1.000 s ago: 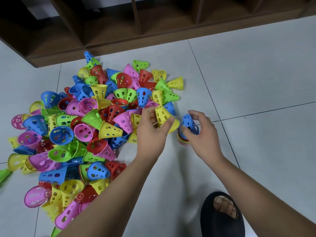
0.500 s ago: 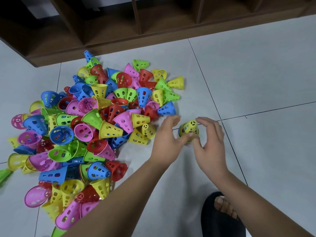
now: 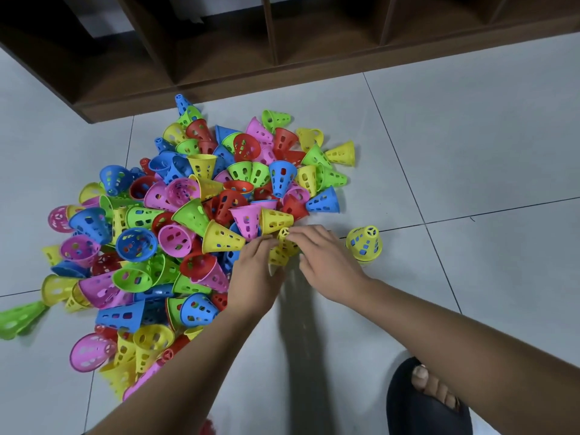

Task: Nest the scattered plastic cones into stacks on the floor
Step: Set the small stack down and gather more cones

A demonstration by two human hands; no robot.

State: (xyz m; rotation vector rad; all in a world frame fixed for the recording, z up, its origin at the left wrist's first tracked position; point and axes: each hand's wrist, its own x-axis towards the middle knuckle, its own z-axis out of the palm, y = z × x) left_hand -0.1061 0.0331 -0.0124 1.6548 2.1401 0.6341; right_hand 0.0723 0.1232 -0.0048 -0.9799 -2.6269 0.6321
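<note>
The pile (image 3: 188, 221) of loose cones sprawls across the floor tiles. The small stack (image 3: 364, 244), now topped in yellow, stands apart to its right. Both hands have left it: left hand (image 3: 254, 274) and right hand (image 3: 326, 262) grip a yellow cone (image 3: 282, 249) at the pile's edge, likely the next to nest.

The left hand (image 3: 254, 277) and the right hand (image 3: 326, 262) both hold a yellow cone (image 3: 282, 249). The big pile of cones (image 3: 175, 221) lies left of it. A small stack (image 3: 364, 244) stands near, on its right.
</note>
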